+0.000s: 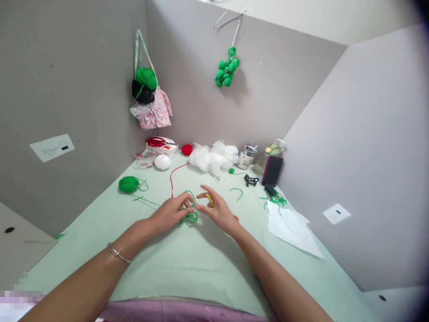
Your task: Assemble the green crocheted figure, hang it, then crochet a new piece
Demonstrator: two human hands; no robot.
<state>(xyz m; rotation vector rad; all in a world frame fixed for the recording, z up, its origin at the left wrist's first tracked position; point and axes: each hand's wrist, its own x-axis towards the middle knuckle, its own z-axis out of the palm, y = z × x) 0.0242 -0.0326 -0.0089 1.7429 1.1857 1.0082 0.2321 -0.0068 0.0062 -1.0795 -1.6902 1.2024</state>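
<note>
My left hand pinches a loop of green yarn over the pale green table, and a bangle sits on that wrist. My right hand is close beside it, fingers curled round a yellow crochet hook whose tip points at the yarn loop. The green strand runs left across the table to a green yarn ball. A red strand trails from the hands toward the back.
At the back are white stuffing, a red yarn ball, a white ball, a box with red scissors, a cup, a bottle and a dark phone. White paper lies right. Green crochet balls and a bag hang on the wall.
</note>
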